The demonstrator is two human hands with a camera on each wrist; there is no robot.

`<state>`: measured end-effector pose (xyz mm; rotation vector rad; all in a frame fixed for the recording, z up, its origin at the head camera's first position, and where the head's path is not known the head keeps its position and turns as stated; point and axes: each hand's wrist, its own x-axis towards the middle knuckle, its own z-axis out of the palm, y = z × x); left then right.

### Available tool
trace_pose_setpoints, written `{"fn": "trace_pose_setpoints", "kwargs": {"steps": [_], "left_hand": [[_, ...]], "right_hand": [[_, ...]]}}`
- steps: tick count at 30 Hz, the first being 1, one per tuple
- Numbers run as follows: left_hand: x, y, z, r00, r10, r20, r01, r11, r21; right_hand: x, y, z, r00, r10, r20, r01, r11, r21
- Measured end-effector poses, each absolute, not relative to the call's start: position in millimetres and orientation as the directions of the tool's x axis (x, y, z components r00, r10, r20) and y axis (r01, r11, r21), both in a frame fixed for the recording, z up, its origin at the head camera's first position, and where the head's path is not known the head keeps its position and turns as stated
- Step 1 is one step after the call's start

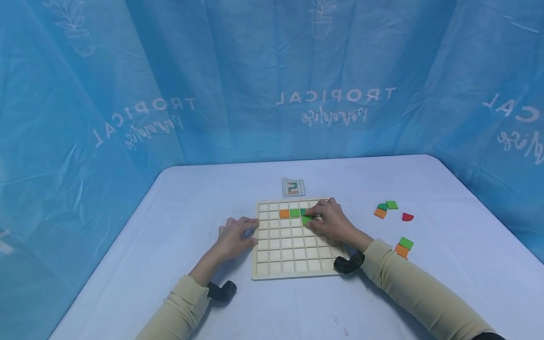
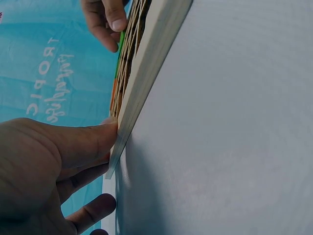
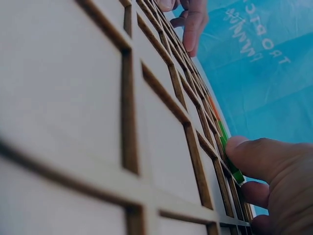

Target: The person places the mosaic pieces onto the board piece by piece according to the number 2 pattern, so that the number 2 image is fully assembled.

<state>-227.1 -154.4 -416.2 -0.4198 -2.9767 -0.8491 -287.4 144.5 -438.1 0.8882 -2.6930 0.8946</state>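
A pale wooden grid board (image 1: 274,244) lies on the white table. In its second row from the back sit an orange tile (image 1: 284,213), a light green tile (image 1: 294,213) and a partly covered dark green piece (image 1: 303,212). My right hand (image 1: 329,219) reaches over the board's back right, its thumb and fingers pinching another light green tile (image 1: 306,220); the fingers hide part of it. At the left edge my left hand (image 1: 233,238) touches the rim with loosely spread fingers. In the left wrist view, the thumb (image 2: 93,142) rests against the board's edge.
Behind the board lies a small gridded pattern card (image 1: 293,187). Loose pieces lie to the right: a red rounded piece (image 1: 407,216), a light green tile (image 1: 392,205), a dark green piece (image 1: 382,207), orange tiles (image 1: 380,213) and another green tile (image 1: 406,243). Blue curtains (image 1: 255,94) surround the table.
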Motion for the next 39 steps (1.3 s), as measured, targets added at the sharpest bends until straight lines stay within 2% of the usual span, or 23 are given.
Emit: {"fn": "trace_pose_setpoints", "kwargs": {"steps": [5, 16, 22, 28, 39], "left_hand": [[-227.1, -153.8, -416.7, -0.964, 0.251, 0.09, 0.261, 0.816, 0.516], [-227.0, -153.8, -416.4, -0.966, 0.246, 0.081, 0.252, 0.816, 0.52], [-227.1, -154.1, -418.9, -0.967, 0.245, 0.075, 0.247, 0.811, 0.53], [-226.9, -152.8, -417.3, -0.969, 0.24, 0.064, 0.237, 0.815, 0.53], [-227.9, -154.5, -415.4, -0.964, 0.256, 0.078, 0.259, 0.82, 0.51]], "right_hand": [[-287.5, 144.7, -439.6, -0.826, -0.467, 0.314, -0.561, 0.635, -0.531], [-288.3, 144.3, -440.8, -0.807, -0.476, 0.35, -0.59, 0.62, -0.516], [-287.1, 145.4, -439.0, -0.824, -0.461, 0.329, -0.565, 0.635, -0.526], [-283.7, 157.2, -423.5, -0.859, -0.411, 0.305, -0.51, 0.636, -0.579], [-290.9, 214.8, -413.5, -0.927, -0.238, 0.291, -0.363, 0.77, -0.525]]}}
